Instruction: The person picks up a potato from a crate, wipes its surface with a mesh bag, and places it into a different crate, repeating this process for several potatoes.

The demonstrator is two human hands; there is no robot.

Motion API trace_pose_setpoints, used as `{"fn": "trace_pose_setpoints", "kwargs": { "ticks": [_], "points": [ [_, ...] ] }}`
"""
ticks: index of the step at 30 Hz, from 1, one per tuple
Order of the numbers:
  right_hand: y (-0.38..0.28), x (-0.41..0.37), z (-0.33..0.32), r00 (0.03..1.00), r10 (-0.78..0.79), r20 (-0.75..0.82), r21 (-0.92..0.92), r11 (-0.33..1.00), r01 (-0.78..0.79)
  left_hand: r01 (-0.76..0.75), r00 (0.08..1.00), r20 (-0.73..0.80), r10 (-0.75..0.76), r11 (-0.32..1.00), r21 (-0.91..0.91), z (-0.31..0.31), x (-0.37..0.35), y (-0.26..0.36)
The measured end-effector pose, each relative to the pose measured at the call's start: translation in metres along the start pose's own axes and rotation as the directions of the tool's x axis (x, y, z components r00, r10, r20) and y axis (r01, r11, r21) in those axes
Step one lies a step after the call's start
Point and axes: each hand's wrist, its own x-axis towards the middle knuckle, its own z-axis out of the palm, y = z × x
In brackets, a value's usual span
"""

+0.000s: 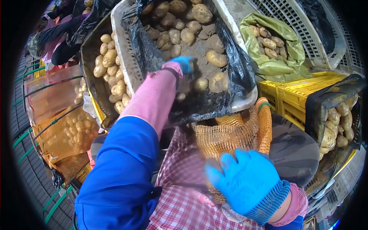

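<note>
My left hand (pixel 184 64), in a blue glove, reaches into a pale plastic crate (pixel 251 97) lined with black plastic. Motion blurs it, and its fingers cannot be made out. Several potatoes (pixel 216 58) lie around it on loose soil, most of them heaped at the far end. Over my lap, my right hand (pixel 245 180), also blue-gloved, is just above or against an orange mesh bag (pixel 228 136). Its thumb stands apart from the bent fingers, and nothing shows in its grasp. What lies inside the mesh bag is hard to see.
Potatoes fill a dark-lined crate (pixel 85 57) on the left and another lined crate (pixel 316 115) on the right. A green sack (pixel 264 63) of potatoes stands by a yellow crate (pixel 293 92). Orange mesh bags (pixel 65 132) and another person (pixel 55 34) are at far left.
</note>
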Motion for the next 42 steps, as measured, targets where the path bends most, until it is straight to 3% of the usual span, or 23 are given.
{"fn": "trace_pose_setpoints", "kwargs": {
  "ticks": [1,3,4,5,7,10,13,15,17,19,20,23,27,31,33,35,37,38,39,40,42],
  "points": [
    [-0.001,-0.001,0.001,1.0,-0.016,-0.018,0.009,1.0,0.016,-0.016,0.997,-0.082,0.017,1.0,0.012,0.003,0.017,-0.024],
    [-0.003,-0.004,0.003,0.999,-0.031,-0.036,0.011,0.999,0.032,0.171,0.966,0.204,-0.157,0.984,-0.053,-0.047,-0.016,0.01],
    [-0.003,-0.005,0.003,0.999,-0.035,-0.037,0.002,0.999,0.035,0.106,0.985,0.112,-0.133,0.97,0.22,-0.048,-0.023,0.012],
    [-0.004,-0.005,0.003,0.998,-0.038,-0.04,-0.008,0.999,0.037,0.1,0.98,0.119,-0.161,0.91,0.402,-0.049,-0.03,0.016],
    [-0.005,-0.005,0.005,0.998,-0.017,-0.063,-0.034,0.999,0.015,0.132,0.936,0.191,-0.295,0.798,0.588,-0.032,-0.046,0.02],
    [-0.001,-0.005,0.009,0.994,-0.025,-0.108,-0.014,1.0,0.023,0.163,0.882,0.237,-0.408,0.734,0.66,0.014,-0.055,0.023],
    [0.001,-0.006,0.011,0.988,-0.041,-0.147,0.03,0.999,0.046,0.175,0.877,0.247,-0.413,0.752,0.635,0.027,-0.059,0.035],
    [0.001,-0.009,0.012,0.978,-0.042,-0.206,0.042,0.998,0.052,0.182,0.889,0.265,-0.375,0.818,0.546,0.002,-0.067,0.055],
    [0.003,-0.01,0.021,0.952,-0.06,-0.299,0.042,0.996,0.076,0.207,0.924,0.239,-0.298,0.916,0.344,-0.027,-0.069,0.069],
    [0.001,-0.013,0.021,0.936,-0.046,-0.35,0.024,0.998,0.058,0.1,0.995,-0.013,-0.102,0.985,-0.141,-0.009,-0.042,0.019],
    [0.001,-0.013,0.019,0.933,-0.047,-0.357,0.023,0.998,0.058,0.025,0.997,-0.056,-0.058,0.88,-0.474,-0.009,-0.036,0.014],
    [0.002,-0.011,0.026,0.946,-0.045,-0.32,-0.041,0.999,0.034,-0.311,0.949,-0.247,0.195,0.455,-0.834,-0.048,-0.06,0.043],
    [-0.001,-0.005,0.023,0.978,0.0,-0.207,-0.036,0.999,-0.008,-0.53,0.83,-0.391,0.397,0.346,-0.774,-0.106,-0.136,0.128],
    [-0.005,-0.001,0.021,0.972,0.049,-0.231,-0.084,0.994,-0.07,-0.398,0.879,-0.222,0.421,0.392,-0.83,-0.134,-0.138,0.196],
    [-0.006,0.0,0.028,0.968,0.07,-0.241,-0.058,0.995,-0.086,-0.766,0.637,-0.518,0.571,0.396,-0.507,-0.151,-0.139,0.228],
    [-0.002,-0.008,0.044,0.95,0.025,-0.31,-0.059,0.997,-0.045,-0.711,0.698,-0.457,0.551,0.606,-0.357,-0.167,-0.106,0.214],
    [0.004,-0.015,0.05,0.95,0.01,-0.311,-0.07,0.997,-0.033,-0.507,0.862,-0.198,0.467,0.776,-0.375,-0.184,-0.13,0.191],
    [0.003,-0.014,0.049,0.943,-0.006,-0.334,-0.064,0.998,-0.016,-0.502,0.864,-0.193,0.464,0.815,-0.288,-0.181,-0.132,0.176],
    [0.001,-0.014,0.047,0.935,-0.019,-0.354,-0.054,0.999,0.0,-0.302,0.953,-0.069,0.295,0.944,-0.131,-0.176,-0.135,0.16],
    [-0.001,-0.014,0.044,0.926,-0.029,-0.376,-0.046,0.999,0.013,-0.194,0.981,0.021,0.194,0.981,-0.023,-0.161,-0.131,0.141],
    [-0.007,-0.006,0.032,0.955,-0.048,-0.291,-0.036,0.999,0.039,-0.529,0.846,0.242,0.475,0.804,0.271,-0.102,-0.087,0.065]
  ]
}}
